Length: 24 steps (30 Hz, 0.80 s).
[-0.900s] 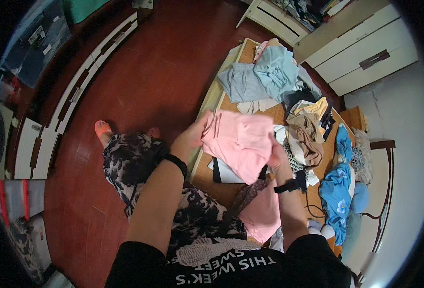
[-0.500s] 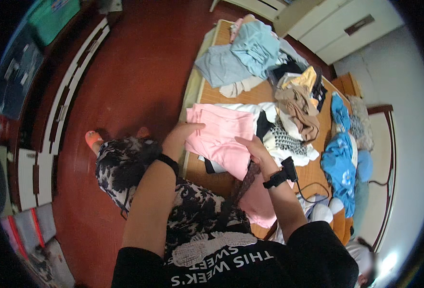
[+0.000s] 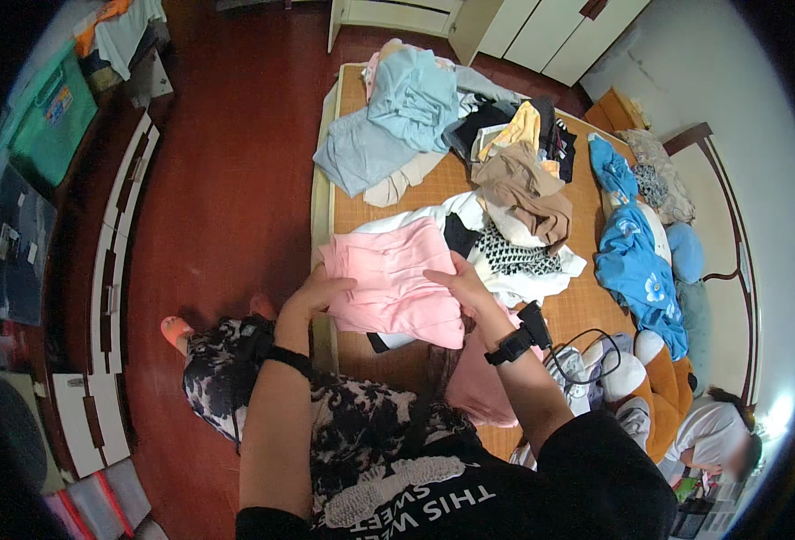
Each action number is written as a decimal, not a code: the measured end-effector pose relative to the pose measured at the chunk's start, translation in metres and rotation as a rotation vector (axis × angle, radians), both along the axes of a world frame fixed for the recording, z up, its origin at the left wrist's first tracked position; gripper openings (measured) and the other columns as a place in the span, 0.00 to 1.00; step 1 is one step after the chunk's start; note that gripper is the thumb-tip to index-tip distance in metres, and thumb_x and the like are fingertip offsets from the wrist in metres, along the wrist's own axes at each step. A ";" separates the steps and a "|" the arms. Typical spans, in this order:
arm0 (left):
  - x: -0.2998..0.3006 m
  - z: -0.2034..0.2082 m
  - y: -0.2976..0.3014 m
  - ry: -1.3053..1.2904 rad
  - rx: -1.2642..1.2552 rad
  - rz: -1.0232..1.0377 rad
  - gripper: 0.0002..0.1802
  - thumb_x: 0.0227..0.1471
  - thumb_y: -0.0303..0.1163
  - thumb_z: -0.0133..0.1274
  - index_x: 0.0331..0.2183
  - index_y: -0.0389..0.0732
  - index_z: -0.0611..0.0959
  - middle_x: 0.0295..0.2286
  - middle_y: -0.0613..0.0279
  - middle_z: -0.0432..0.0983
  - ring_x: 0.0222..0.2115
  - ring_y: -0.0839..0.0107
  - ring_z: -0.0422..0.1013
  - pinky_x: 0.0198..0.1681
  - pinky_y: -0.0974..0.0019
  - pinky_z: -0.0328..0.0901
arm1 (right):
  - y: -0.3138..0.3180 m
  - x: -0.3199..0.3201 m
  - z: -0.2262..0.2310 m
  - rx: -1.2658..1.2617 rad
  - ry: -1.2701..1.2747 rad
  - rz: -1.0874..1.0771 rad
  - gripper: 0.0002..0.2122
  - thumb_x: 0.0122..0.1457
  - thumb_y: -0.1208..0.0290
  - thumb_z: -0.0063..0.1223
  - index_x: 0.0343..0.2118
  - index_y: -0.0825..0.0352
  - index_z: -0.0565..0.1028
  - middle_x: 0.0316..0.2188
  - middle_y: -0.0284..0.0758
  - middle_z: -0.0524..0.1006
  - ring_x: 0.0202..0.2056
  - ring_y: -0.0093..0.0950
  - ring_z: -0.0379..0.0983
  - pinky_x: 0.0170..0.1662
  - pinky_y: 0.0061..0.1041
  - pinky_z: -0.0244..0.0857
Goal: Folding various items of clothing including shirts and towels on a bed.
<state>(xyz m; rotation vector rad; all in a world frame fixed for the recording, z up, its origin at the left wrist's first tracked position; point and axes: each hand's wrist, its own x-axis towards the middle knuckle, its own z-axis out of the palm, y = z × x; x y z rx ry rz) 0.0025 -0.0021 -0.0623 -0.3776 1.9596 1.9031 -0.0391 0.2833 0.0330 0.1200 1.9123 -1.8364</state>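
Note:
Between my two hands is a folded pink garment [image 3: 393, 274], held up over the near left side of the bed mat. My left hand [image 3: 321, 290] grips its left edge, thumb on top and fingers underneath. At the opposite edge, my right hand [image 3: 462, 286] holds the cloth the same way, its fingers partly hidden below. Just beyond lies a white garment with a black pattern [image 3: 519, 256]. Another pink cloth [image 3: 480, 382] rests under my right forearm. The kind of pink garment is hard to make out because it is folded.
Light blue clothes [image 3: 413, 99], a grey garment [image 3: 361, 148] and a brown garment [image 3: 528, 193] are heaped at the bed's far end. Blue floral cloth [image 3: 636, 261] lies by the headboard [image 3: 717, 234]. A cable [image 3: 609, 346] runs near my right wrist. Another person [image 3: 708, 436] is at lower right.
My view has swung, so the bed and clothes sit differently in the picture. Both hands keep hold of the folded pink garment, which now lies flatter between them.

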 end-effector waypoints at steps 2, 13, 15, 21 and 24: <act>-0.009 0.043 0.021 0.052 0.131 0.002 0.35 0.42 0.28 0.57 0.52 0.34 0.64 0.47 0.52 0.67 0.45 0.66 0.66 0.46 0.66 0.64 | 0.013 -0.010 0.021 -0.033 0.034 -0.050 0.22 0.47 0.77 0.61 0.47 0.69 0.68 0.39 0.32 0.74 0.38 0.22 0.71 0.41 0.20 0.66; -0.015 0.107 0.041 -0.017 0.477 0.168 0.25 0.52 0.33 0.51 0.49 0.39 0.61 0.42 0.49 0.71 0.40 0.61 0.72 0.41 0.60 0.69 | 0.047 -0.038 0.147 0.130 0.514 -0.078 0.20 0.47 0.78 0.60 0.46 0.70 0.71 0.38 0.30 0.75 0.37 0.20 0.70 0.42 0.20 0.64; -0.020 0.111 0.045 -0.021 0.455 0.135 0.23 0.54 0.32 0.49 0.49 0.41 0.61 0.41 0.48 0.72 0.38 0.59 0.73 0.40 0.61 0.70 | 0.059 -0.034 0.163 0.161 0.596 -0.096 0.21 0.48 0.78 0.59 0.47 0.70 0.71 0.38 0.30 0.75 0.38 0.20 0.70 0.42 0.20 0.64; -0.023 0.089 0.036 -0.082 0.339 0.293 0.19 0.51 0.33 0.51 0.45 0.41 0.68 0.37 0.54 0.74 0.34 0.67 0.73 0.35 0.67 0.69 | 0.092 0.003 0.204 0.199 0.554 -0.216 0.17 0.50 0.78 0.56 0.45 0.71 0.71 0.37 0.34 0.76 0.36 0.23 0.72 0.41 0.20 0.66; -0.028 0.080 0.035 -0.078 0.370 0.350 0.16 0.51 0.30 0.49 0.43 0.41 0.69 0.34 0.56 0.74 0.31 0.69 0.72 0.33 0.68 0.68 | 0.119 0.015 0.201 0.149 0.494 -0.313 0.17 0.50 0.78 0.56 0.45 0.71 0.71 0.37 0.35 0.76 0.36 0.24 0.72 0.40 0.21 0.66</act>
